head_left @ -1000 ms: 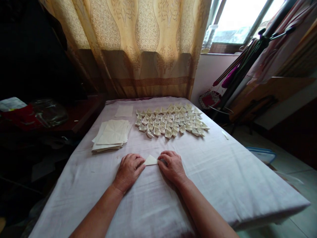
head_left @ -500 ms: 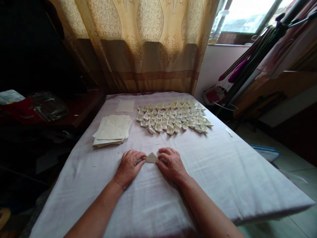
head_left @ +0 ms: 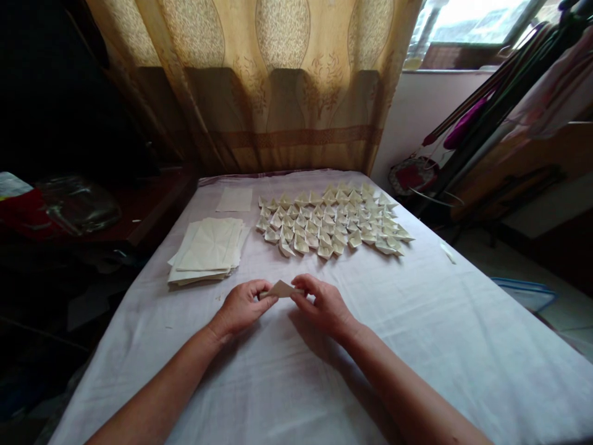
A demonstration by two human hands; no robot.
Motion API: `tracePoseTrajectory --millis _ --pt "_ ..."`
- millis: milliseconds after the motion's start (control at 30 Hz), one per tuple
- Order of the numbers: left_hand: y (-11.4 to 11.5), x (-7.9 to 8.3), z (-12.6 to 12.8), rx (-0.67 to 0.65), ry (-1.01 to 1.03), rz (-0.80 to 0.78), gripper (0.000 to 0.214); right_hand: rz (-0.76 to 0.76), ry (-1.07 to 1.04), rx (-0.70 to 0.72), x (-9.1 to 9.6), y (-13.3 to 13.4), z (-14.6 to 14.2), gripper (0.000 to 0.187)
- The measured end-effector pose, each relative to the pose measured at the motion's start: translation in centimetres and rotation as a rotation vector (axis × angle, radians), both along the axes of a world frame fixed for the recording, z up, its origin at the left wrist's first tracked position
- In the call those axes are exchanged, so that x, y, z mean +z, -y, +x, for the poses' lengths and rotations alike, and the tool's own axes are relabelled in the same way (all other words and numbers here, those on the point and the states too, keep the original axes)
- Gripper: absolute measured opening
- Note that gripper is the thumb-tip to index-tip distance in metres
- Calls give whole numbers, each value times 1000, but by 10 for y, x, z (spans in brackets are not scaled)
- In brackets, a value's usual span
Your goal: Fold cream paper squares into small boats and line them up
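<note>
A small folded paper [head_left: 281, 288], pale and triangular at its top, is held between my two hands over the white cloth. My left hand [head_left: 241, 306] pinches its left end between thumb and fingers. On the other end, my right hand [head_left: 323, 304] has a similar pinch. The fingers hide both ends of the fold. Beyond my hands, several folded paper boats [head_left: 324, 222] stand close together in rows. To their left lies a stack of paper sheets [head_left: 206, 247], with a single sheet [head_left: 234, 199] behind it.
A white cloth covers the table [head_left: 259, 383]. The patterned curtain [head_left: 278, 117] hangs behind its far edge. Near the right edge lies a small white scrap [head_left: 448, 253]. On the left, a dark side table [head_left: 152, 210] bears a clear plastic-wrapped item [head_left: 78, 204].
Both hands have lifted the folded paper slightly off the cloth, and their shadows show below. The camera view has shifted a little.
</note>
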State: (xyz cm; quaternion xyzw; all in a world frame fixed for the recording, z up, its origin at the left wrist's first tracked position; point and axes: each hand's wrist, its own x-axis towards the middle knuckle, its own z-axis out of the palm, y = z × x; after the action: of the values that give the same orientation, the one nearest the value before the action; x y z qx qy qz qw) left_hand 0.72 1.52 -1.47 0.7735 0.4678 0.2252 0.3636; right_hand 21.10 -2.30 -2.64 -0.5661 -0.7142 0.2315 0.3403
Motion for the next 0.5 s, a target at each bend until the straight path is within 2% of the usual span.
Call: tracePoseTrajectory --millis 67,133,300,500 --pt "-2 -2 3 21 95 -86 24 -11 -139 -21 -1 -4 -2 33" --pt "-2 -4 6 33 172 -142 24 -31 -243 -15 -4 -5 -5 41" --pt "3 -2 8 30 190 -165 21 -126 -417 -14 -5 0 -14 39" --pt "4 6 5 17 225 -235 23 -327 -632 -15 0 2 -14 40"
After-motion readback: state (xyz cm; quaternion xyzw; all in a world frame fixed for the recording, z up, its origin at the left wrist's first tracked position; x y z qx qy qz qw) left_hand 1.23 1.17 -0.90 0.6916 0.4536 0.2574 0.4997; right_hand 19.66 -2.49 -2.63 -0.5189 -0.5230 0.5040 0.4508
